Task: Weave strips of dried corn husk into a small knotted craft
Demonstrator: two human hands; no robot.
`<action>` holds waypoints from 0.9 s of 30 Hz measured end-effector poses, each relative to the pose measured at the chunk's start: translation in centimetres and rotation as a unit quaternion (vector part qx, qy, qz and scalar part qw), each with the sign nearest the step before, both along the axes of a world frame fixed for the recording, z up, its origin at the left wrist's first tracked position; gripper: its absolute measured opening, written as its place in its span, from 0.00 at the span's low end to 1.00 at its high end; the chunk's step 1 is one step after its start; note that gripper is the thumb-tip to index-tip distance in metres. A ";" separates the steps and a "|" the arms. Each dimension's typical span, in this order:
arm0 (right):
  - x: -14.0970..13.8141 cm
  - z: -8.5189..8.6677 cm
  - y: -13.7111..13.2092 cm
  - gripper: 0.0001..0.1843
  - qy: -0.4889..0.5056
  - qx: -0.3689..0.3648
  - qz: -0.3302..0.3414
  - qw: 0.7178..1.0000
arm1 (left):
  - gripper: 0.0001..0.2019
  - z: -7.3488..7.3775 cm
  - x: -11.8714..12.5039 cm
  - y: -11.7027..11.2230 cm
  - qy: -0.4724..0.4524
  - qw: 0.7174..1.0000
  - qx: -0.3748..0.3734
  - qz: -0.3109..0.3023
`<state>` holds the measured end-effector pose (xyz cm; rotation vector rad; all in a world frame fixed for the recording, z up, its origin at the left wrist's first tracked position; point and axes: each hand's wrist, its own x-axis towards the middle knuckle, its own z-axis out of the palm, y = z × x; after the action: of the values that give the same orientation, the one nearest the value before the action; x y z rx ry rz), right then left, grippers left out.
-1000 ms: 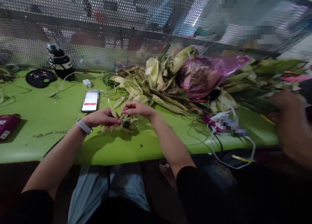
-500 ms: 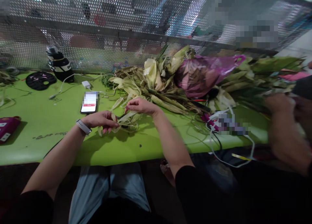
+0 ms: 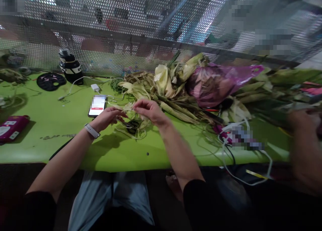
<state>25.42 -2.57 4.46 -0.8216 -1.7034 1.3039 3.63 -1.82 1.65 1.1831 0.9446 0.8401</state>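
Over smooth grn tbl (image 3: 62, 110) | RH (image 3: 152, 112) pinches thin husk strip (image 3: 127, 107) | LH (image 3: 107, 118) beside

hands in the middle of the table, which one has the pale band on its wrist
The left hand: a pale wristband circles its wrist, while the right hand, pinching a husk strip, has a bare wrist.

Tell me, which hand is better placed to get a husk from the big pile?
Probably the right hand: it is closer to the husk pile, while the left hand is nearer the phone.
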 end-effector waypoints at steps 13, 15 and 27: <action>-0.7 -2.4 2.7 0.19 -0.155 0.141 -0.152 0.966 | 0.12 0.5 0.5 -1.5 0.068 0.987 0.082 -0.122; -1.3 -2.3 2.0 0.20 -0.160 0.147 -0.141 0.966 | 0.12 0.2 0.8 -1.5 0.034 0.992 0.063 -0.101; -2.3 -2.7 1.2 0.12 -0.117 0.386 -0.338 0.850 | 0.08 -0.3 1.0 -0.8 -0.191 0.978 -0.043 0.069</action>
<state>23.13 -1.41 1.80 -0.9581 -1.6730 0.0054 4.61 -2.58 1.32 0.8467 0.7415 1.0815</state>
